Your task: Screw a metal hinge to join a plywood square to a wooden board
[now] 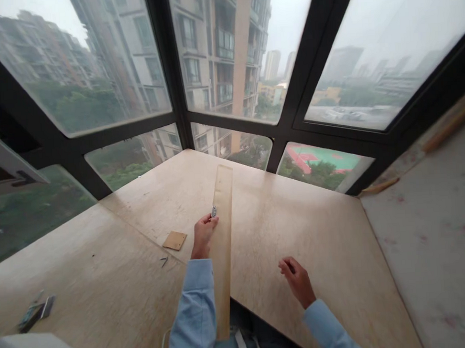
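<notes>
Between the thumb and fingers of my left hand (205, 233) is a small silvery metal fitting (214, 211), perhaps a hinge or latch; its exact kind is too small to make out. The hand is over a long, pale yellow-brown strip (223, 253), which stretches across the stone-like sill toward the window corner, its near end by my lap. Off to the right, my right hand (297, 279) is above the sill with its fingers curled and thumb tip pressed in. Whether anything tiny is in that pinch is hidden.
A square brown piece (175, 240) lies left of the strip on the sill (309, 216), with small dark bits (164, 261) near it. Farther left is a dark and silvery item (37, 314). Framed windows (225, 53) surround the sill; a patterned wall (433, 235) bounds the right.
</notes>
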Available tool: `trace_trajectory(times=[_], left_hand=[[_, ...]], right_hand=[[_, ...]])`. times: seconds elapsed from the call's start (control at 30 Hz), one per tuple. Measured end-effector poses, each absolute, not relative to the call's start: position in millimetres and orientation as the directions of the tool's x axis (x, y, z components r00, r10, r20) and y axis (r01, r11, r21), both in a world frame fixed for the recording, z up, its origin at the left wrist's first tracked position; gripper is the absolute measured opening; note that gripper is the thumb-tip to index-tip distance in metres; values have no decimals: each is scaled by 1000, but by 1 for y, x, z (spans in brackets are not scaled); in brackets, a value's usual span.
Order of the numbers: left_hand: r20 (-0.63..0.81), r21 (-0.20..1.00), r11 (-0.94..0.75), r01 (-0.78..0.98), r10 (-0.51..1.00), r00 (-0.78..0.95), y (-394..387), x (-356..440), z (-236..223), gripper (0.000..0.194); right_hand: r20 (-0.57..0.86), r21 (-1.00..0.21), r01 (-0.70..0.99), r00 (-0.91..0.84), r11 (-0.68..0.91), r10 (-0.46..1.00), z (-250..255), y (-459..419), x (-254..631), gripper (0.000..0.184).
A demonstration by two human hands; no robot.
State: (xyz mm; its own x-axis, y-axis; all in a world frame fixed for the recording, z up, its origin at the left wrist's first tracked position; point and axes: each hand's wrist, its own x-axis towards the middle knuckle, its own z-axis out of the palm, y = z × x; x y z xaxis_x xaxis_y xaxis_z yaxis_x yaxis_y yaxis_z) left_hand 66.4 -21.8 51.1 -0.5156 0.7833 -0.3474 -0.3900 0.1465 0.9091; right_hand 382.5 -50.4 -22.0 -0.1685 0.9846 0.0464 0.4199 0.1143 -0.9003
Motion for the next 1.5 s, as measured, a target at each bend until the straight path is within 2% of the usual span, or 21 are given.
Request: trace_trajectory(times=[0.13,0.23,0.33,0.43,0.57,0.67,1.03,1.17,1.37,1.5], left_hand=[[-340,898,130,-419,811,-476,-30,97,53,42],[-326,915,150,-373,822,-467,-39,110,53,39],[-297,937,157,-311,827,-477,-49,117,53,37],[-211,969,113,-221,842,-497,-58,124,52,35],[-72,997,47,-62,866,-495,-69,131,50,30],[-2,997,44,65,847,-531,-74,133,48,30],[49,914,181,363,838,-543,-84,141,48,30],[60,865,235,444,830,-555,-89,144,52,31],[27,777,364,513,795,-606,-94,142,56,34],[47,806,344,483,775,-631,-98,136,54,34]], right_hand=[[124,-949,260,-210,177,970,17,-34,338,37],[191,-936,236,-278,259,942,42,-18,307,32],[193,-871,356,-386,338,902,58,-3,279,26],[92,-733,551,-500,399,861,69,5,253,18],[-24,-535,722,-532,439,847,77,6,226,24],[-84,-473,765,-532,436,843,79,6,216,30],[-198,-476,833,-413,281,889,72,3,217,33],[-221,-476,830,-433,291,874,70,2,216,34],[-200,-491,810,-464,322,863,78,2,208,29],[-161,-520,789,-466,326,870,83,-5,202,22]])
